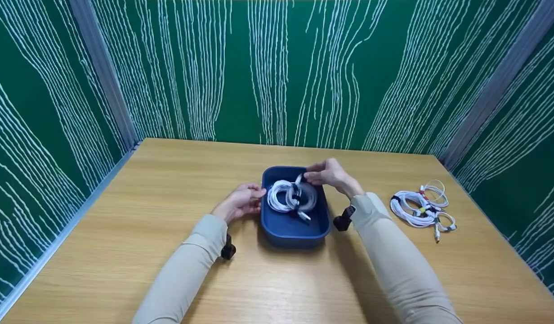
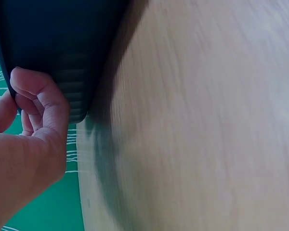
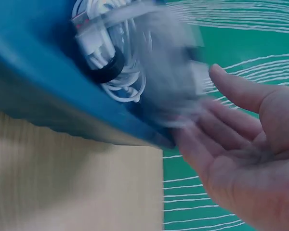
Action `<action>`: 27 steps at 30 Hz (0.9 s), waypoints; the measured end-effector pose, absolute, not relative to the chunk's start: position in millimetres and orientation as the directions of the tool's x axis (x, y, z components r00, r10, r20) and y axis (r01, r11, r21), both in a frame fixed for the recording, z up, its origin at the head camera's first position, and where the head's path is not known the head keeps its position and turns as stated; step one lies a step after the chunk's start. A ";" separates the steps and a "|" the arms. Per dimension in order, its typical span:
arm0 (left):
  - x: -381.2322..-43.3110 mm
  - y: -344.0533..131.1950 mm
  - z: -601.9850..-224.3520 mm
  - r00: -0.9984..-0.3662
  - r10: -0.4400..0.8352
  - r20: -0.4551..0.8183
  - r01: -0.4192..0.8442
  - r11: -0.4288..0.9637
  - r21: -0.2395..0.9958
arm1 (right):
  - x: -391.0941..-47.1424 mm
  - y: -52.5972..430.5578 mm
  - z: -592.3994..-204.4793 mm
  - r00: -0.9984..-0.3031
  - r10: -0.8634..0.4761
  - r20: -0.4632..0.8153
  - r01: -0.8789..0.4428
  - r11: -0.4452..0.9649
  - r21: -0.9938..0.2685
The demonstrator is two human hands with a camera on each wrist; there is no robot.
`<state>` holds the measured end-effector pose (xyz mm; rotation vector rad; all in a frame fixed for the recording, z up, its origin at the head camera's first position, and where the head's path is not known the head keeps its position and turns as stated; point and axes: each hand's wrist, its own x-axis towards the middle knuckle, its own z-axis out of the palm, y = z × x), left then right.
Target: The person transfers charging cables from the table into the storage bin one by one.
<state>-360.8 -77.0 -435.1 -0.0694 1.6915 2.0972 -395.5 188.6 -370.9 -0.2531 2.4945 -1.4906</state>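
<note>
On the tabletop (image 1: pixel 191 180), two cable coils (image 1: pixel 296 197) are already contained in the blue bin (image 1: pixel 281 223), pinched by the left grip (image 1: pixel 243 201); the right grip (image 1: pixel 331 174) is loosely opened; more coils (image 1: pixel 421 210) are left outside.

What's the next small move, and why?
Probably ease the right grip clear of the blurred coil at the blue bin: that grip's thumb stands apart from its fingers, while the left grip holds the bin. More coiled cables lie on the table.
</note>
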 end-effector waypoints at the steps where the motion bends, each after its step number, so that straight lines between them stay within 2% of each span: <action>1: -360.6 -76.8 -435.1 -0.901 0.306 -0.308 -0.366 -0.152 0.918 | -395.5 189.0 -369.9 -0.966 -0.246 -0.081 -0.045 0.466 -0.884; 12: -360.3 -75.4 -437.1 -0.900 0.296 -0.320 -0.374 -0.146 0.916 | -391.2 231.1 -371.2 -0.986 -0.085 0.142 -0.165 0.409 -0.898; 23: -360.0 -77.1 -434.6 -0.902 0.300 -0.311 -0.367 -0.154 0.917 | -374.3 313.3 -374.5 -0.959 0.089 0.269 -0.181 0.538 -0.824; 27: -360.3 -77.2 -435.0 -0.900 0.304 -0.311 -0.367 -0.147 0.918 | -364.4 340.1 -373.5 -0.938 0.173 0.302 -0.135 0.617 -0.775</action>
